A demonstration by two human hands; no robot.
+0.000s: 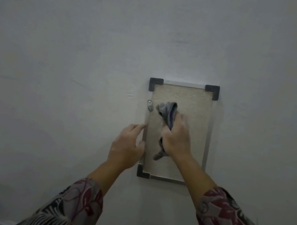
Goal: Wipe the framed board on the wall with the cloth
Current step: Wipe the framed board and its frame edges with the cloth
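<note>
Board (192,107): beige felt, pale frame, dark corner caps, hung upright.

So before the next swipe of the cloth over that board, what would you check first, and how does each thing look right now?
1. Cloth gripped in the right hand: ok, bunched in the fist.
2. Cloth against the board: ok as far as can be seen, it lies over the middle of the panel.
3. Left hand steadying the frame: ok, fingers rest at the left edge.
4. Bracket on the left edge holding firm: cannot tell.
5. Board hanging straight: ok, the edges look level.
6. Dust left on the panel: cannot tell, the picture is too soft.
</note>
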